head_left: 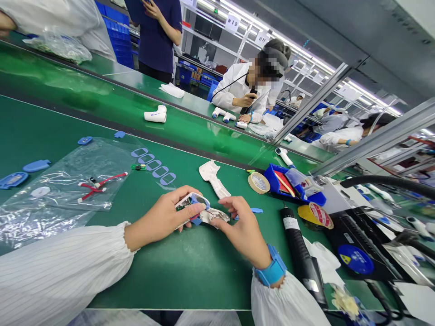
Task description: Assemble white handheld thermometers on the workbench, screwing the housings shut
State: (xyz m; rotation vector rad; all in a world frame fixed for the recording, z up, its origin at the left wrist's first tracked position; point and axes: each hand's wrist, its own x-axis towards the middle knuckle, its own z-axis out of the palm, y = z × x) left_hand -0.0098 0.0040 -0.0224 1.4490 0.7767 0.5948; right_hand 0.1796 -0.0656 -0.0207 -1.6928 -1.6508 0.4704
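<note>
My left hand (170, 212) is closed around the head end of an open white thermometer housing (207, 214), its thumb lying over a blue part inside. Wires and a bit of green circuit board show in the shell. At the handle end, my right hand (242, 225) grips the same housing between thumb and fingers; a blue strap circles that wrist. Just beyond, a white half shell (213, 177) lies on the green table. A small blue piece (256, 210) rests right of my right hand.
A plastic bag (78, 176) with red wires lies left, beside blue covers (36, 165) and a row of blue frames (153, 165). Rightward are a tape roll (258, 182), a blue bin (282, 183) and a black electric screwdriver (299, 249). Across the green belt (115, 102), people work.
</note>
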